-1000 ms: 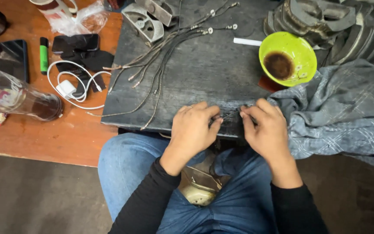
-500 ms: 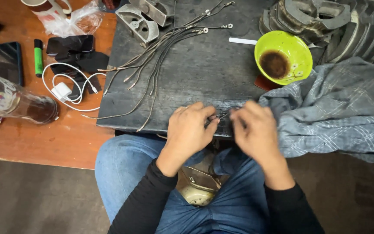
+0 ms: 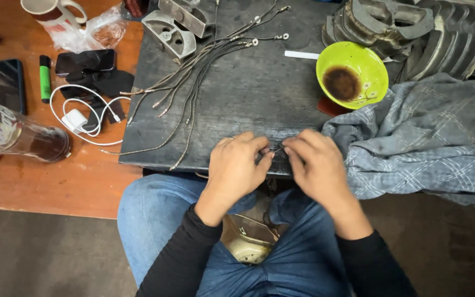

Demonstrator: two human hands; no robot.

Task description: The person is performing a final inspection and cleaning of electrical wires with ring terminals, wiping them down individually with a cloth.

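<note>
Both hands are drawing closer together since a second ago: left hand (image 3: 237, 165) and right hand (image 3: 315, 163) are pinching a thin grey wire (image 3: 276, 148) at the dark metal plate's (image 3: 248, 93) near edge.

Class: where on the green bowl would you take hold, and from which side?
Probably the green bowl by its bare near rim, coming from above on the person's side. Dark liquid sits in it, so it should stay level; metal castings crowd the far side and grey cloth the right.

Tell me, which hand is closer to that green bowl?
Right. The right hand lies just below the green bowl, beside the grey cloth; the left hand sits farther left.
</note>
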